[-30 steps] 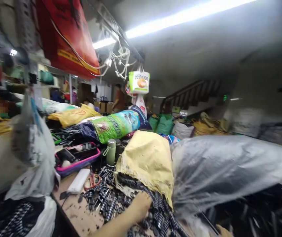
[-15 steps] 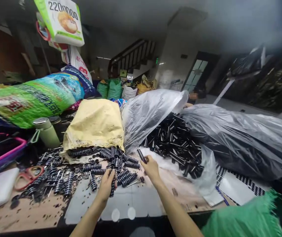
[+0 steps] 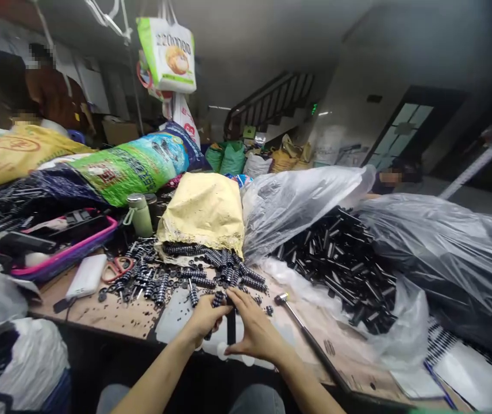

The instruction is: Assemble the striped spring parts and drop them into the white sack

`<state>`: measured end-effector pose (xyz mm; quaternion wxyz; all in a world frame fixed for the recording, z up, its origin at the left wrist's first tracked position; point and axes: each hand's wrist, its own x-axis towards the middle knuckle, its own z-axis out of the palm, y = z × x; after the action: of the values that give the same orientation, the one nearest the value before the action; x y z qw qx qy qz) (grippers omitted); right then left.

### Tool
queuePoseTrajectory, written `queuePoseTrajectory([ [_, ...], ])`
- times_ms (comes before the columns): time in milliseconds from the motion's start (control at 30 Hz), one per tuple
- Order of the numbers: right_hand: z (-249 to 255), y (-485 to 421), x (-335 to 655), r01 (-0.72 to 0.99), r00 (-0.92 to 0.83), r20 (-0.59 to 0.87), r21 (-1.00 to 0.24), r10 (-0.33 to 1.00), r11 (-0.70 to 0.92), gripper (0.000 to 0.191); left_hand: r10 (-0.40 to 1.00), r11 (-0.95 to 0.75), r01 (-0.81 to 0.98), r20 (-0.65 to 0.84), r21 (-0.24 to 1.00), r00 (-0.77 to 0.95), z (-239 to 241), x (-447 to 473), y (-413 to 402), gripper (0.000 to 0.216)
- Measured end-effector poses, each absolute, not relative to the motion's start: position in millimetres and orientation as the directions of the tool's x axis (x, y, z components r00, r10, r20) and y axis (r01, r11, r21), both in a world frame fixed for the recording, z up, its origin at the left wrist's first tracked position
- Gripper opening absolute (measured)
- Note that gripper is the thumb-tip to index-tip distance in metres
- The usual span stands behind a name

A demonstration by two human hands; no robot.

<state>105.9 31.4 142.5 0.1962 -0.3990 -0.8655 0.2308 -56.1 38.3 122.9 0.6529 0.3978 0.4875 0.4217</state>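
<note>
My left hand [image 3: 206, 317] is closed around a black-and-white ribbed cylinder [image 3: 218, 299], whose end shows above the fingers. Beside it, my right hand [image 3: 254, 329] curves around a short black tube [image 3: 231, 328], fingers at its top and thumb near its lower end. Both hands are close together over a pale sheet [image 3: 175, 316] at the table's front. More ribbed cylinders [image 3: 196, 279] lie just beyond the hands, spilling from a yellow sack [image 3: 205, 204]. To the right, a thin metal rod with a long black end [image 3: 308, 333] slants toward the table edge.
A heap of black tubes [image 3: 336, 259] spills from a clear plastic bag [image 3: 302, 190] at right. Left are red-handled scissors [image 3: 117, 269], a white block-like object [image 3: 86, 276], a pink-rimmed basket [image 3: 69, 244] and a green flask [image 3: 140, 217]. Other people are in the background.
My right hand has brought the black tube from near the heap to beside my left hand. The metal rod now lies on the right. The view has turned left.
</note>
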Motion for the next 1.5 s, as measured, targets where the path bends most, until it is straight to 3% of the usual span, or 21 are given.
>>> queuePoseTrajectory([
  [167,109,30,105,0.632,-0.459,0.232,-0.592,0.857,0.499,0.117,0.969,0.243,-0.373,-0.206,0.895,0.136,121,-51,40,0.050],
  [333,110,27,102,0.535,-0.438,0.362,-0.630,0.823,0.563,0.108,0.950,0.309,-0.391,-0.299,0.867,0.089,126,-51,36,0.059],
  [433,128,21,95,0.434,-0.460,0.417,-0.665,0.784,0.608,0.111,0.939,0.335,-0.422,-0.334,0.842,0.080,132,-50,30,0.049],
  [633,139,15,85,0.389,-0.513,0.336,-0.729,0.790,0.563,0.112,0.923,0.371,-0.517,-0.368,0.772,0.113,132,-44,23,0.032],
  [833,128,14,84,0.345,-0.525,0.316,-0.770,0.790,0.537,0.115,0.894,0.440,-0.470,-0.424,0.765,0.148,132,-43,21,0.028],
  [1100,111,13,76,0.334,-0.435,0.205,-0.867,0.877,0.369,0.103,0.837,0.531,-0.386,-0.538,0.754,0.101,120,-40,27,0.022],
  [1267,84,8,77,0.484,-0.345,0.157,-0.815,0.925,0.319,0.102,0.890,0.454,-0.143,-0.442,0.879,0.113,98,-36,26,0.031],
  [1367,57,7,78,0.605,-0.236,0.192,-0.739,0.953,0.299,0.089,0.991,0.099,0.206,-0.116,0.974,0.071,80,-30,19,0.032],
  [1433,42,7,82,0.679,-0.182,0.204,-0.681,0.962,0.273,0.077,0.982,-0.164,0.493,0.093,0.854,0.166,66,-25,14,0.043],
  [1500,35,8,96,0.742,-0.182,0.191,-0.616,0.965,0.262,0.075,0.946,-0.310,0.659,0.151,0.685,0.288,52,-22,13,0.047],
])
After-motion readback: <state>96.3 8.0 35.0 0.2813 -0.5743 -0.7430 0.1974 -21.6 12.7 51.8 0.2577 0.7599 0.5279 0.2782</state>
